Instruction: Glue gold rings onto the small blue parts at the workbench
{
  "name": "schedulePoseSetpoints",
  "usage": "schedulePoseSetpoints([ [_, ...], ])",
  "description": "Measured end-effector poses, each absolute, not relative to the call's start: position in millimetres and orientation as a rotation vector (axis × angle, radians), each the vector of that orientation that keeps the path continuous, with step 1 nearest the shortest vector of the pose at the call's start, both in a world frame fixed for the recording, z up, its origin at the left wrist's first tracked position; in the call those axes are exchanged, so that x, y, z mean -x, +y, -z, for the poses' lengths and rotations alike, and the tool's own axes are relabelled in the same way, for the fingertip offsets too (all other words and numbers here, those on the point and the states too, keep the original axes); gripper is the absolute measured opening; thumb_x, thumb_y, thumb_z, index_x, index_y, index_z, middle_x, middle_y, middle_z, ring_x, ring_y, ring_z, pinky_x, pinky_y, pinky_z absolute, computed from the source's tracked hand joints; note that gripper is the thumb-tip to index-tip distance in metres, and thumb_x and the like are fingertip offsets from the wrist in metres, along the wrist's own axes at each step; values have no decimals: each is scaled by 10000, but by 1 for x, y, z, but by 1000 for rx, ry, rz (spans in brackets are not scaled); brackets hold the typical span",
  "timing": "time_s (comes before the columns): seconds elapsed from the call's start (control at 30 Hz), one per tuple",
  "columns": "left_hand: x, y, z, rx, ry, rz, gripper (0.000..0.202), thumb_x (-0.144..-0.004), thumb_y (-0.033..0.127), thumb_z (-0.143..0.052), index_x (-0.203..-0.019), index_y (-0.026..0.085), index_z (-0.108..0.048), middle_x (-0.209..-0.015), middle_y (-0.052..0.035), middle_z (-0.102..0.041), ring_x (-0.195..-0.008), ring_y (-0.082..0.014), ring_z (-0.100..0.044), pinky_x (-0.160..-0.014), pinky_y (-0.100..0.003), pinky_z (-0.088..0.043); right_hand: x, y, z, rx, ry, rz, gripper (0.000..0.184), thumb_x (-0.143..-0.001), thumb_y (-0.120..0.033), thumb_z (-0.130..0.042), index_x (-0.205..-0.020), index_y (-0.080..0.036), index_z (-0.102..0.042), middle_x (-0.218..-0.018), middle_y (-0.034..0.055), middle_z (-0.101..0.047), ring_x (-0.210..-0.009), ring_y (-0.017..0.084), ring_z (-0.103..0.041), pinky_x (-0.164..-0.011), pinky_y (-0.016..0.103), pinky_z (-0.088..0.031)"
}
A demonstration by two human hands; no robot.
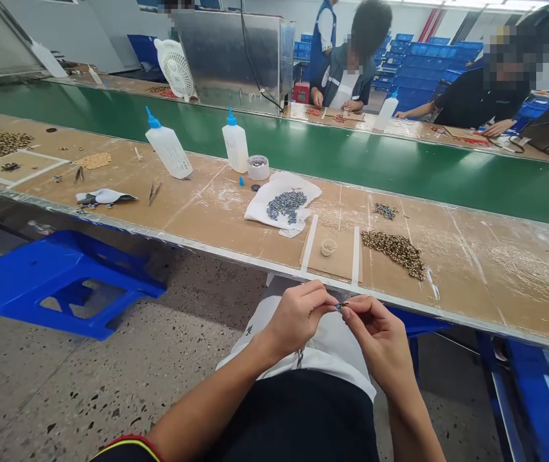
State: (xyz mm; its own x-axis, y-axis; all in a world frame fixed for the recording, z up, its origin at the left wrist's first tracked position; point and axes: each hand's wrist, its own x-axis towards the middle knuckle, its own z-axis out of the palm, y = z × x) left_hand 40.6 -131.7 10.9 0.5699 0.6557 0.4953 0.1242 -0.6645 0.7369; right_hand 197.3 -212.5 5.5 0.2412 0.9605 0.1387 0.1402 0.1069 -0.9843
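Over my lap, just off the table edge, both hands meet fingertip to fingertip. My left hand (300, 313) pinches one side of a small dark piece with a bluish spot (340, 307), too small to name. The fingers of my right hand (377, 330) are closed on its other side. In front of them, a clear little cup (329, 247) stands on a cardboard pad (339, 263) between two white strips. Left of the pad, blue pieces (287, 206) are heaped on white paper (259, 208). To its right lies a pile of bronze-coloured pieces (394, 250), with a smaller dark cluster (386, 210) behind it.
Two glue-type bottles (171, 151) (235, 146) with blue caps and a tape roll (258, 168) stand towards the green belt (322, 151). Tweezers (154, 193) lie further left. A blue stool (69, 276) is on the floor at left. People sit across the belt.
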Motion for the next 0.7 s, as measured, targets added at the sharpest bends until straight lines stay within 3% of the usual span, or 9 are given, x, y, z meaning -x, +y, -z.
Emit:
schedulePoseSetpoints([
  [0.37,-34,-122,-40,-2233,573,-962,201,-915,90,-471,-774,138,-606,-713,-31,-593,-620,-114,-529,-573,-212,-414,-198,-202,-28,1292,-1359,-853,191,-929,-202,-576,-759,-217,-489,-784,-2,-503,-707,140,-474,-621,249,-382],
  [0.53,-39,-117,-35,-2234,665,-936,179,-908,90,-467,-787,152,-584,-702,-21,-569,-618,-118,-524,-550,-218,-389,-194,-196,-26,1389,-1333,-773,232,-938,-195,-552,-737,-218,-438,-754,-4,-479,-665,139,-453,-615,263,-367],
  [0.7,-45,-101,-26,-2331,597,-859,207,-901,71,-436,-749,152,-550,-679,-13,-537,-566,-110,-470,-516,-221,-351,-204,-181,-15,1402,-1349,-902,238,-947,-216,-538,-738,-220,-425,-753,-1,-470,-670,145,-458,-608,267,-360],
])
